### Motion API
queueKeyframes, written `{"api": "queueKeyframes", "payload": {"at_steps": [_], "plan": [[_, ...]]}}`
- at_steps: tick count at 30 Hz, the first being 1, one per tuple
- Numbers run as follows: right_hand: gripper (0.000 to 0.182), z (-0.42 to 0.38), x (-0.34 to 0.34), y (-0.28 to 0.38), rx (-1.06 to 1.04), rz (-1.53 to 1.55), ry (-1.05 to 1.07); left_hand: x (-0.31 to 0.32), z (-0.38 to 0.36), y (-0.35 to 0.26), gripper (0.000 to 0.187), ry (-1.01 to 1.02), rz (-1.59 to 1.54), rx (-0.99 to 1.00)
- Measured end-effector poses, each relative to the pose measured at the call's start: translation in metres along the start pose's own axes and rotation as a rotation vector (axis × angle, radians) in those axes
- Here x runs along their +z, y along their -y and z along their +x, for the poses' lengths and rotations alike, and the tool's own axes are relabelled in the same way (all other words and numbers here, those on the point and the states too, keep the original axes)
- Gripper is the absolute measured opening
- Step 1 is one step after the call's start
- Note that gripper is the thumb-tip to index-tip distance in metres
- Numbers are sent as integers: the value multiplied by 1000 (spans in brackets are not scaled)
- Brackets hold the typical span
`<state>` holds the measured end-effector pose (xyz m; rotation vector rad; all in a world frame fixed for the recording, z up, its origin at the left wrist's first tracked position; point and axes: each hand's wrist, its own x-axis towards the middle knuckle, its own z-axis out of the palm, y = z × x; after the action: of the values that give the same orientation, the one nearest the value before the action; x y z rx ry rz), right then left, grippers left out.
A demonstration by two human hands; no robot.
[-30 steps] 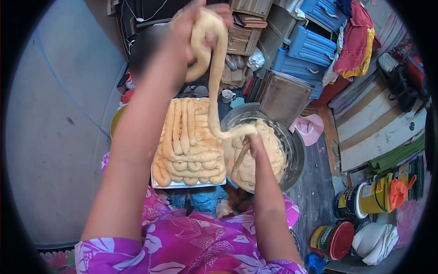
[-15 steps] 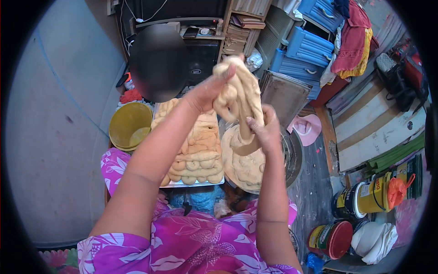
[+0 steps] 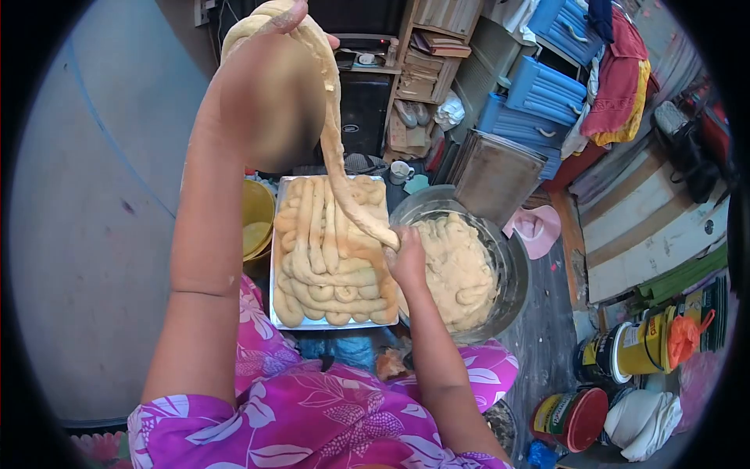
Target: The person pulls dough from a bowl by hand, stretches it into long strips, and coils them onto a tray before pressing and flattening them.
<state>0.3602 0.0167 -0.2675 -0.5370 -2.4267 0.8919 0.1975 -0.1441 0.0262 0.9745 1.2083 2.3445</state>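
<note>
A long rope of pale dough (image 3: 336, 168) stretches between my two hands. High at the upper left, my left hand (image 3: 289, 19) is closed around its thick looped part. A blurred patch hides some of that hand and the loops. Lower down, my right hand (image 3: 408, 254) grips the rope's other end, over the gap between the tray and the basin. Below the rope lies a metal tray (image 3: 274, 305) full of coiled and straight dough strips (image 3: 312, 227). To its right stands a wide metal basin (image 3: 512, 285) with a large lumpy mass of dough (image 3: 461, 273).
Left of the tray is a yellow bucket (image 3: 256, 215). A white mug (image 3: 400, 172) stands behind the basin, and flat metal trays (image 3: 500, 176) lean at its back. A pink hat (image 3: 535, 229) lies to the right. Several paint buckets (image 3: 644, 344) stand at the far right.
My left hand has risen to the upper left with the dough. My right hand has moved down and left. The bunched dough is now drawn out into a long rope between them.
</note>
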Motion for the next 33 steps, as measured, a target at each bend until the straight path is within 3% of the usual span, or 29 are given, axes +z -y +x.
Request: {"api": "queueKeyframes", "payload": {"at_steps": [2,4,5,6,8,9,12,14,16,18,20,21,24,26,27,28,29,31,33], "plan": [[34,2,15,9,-94,138,-59,11,-13,-4,33,-61,43,76],[40,-8,41,7,-231,260,-49,-4,-17,-3,52,218,246,-15],[38,-18,58,-1,-138,261,70,-6,-10,6,60,319,374,27],[38,-32,70,-9,-133,259,77,-8,-10,15,54,353,372,-88],[35,-49,83,-18,-434,-30,187,-12,-4,46,54,421,647,-44],[35,-51,81,-18,-431,-36,194,-16,-2,66,47,446,768,-135],[36,-59,61,5,-334,-51,366,-2,-6,89,44,481,1037,-340],[53,-60,48,33,-192,-151,394,-5,6,127,48,540,1108,-331],[55,-66,53,43,-176,-215,322,-8,14,156,50,473,1228,-198],[58,-70,60,45,-161,-274,252,-16,25,183,51,528,1199,-201],[53,-72,66,44,29,-146,295,-26,34,211,51,509,1206,-182],[53,-70,65,44,33,-143,297,-21,38,206,67,483,1191,-359],[43,-64,63,40,73,-97,361,-23,49,209,62,331,1175,-426],[40,-68,71,25,356,323,141,-30,54,205,60,252,1180,-370],[53,-68,75,18,340,625,79,-35,61,200,62,264,1213,-414],[53,-65,69,16,342,620,83,-42,66,198,66,275,1245,-456],[54,-60,61,14,276,480,142,-53,68,205,68,222,1255,-368],[51,-50,48,7,124,296,274,-61,71,197,66,294,1340,-410],[49,-42,40,14,175,209,283,-70,71,201,64,325,1396,-420]]}}
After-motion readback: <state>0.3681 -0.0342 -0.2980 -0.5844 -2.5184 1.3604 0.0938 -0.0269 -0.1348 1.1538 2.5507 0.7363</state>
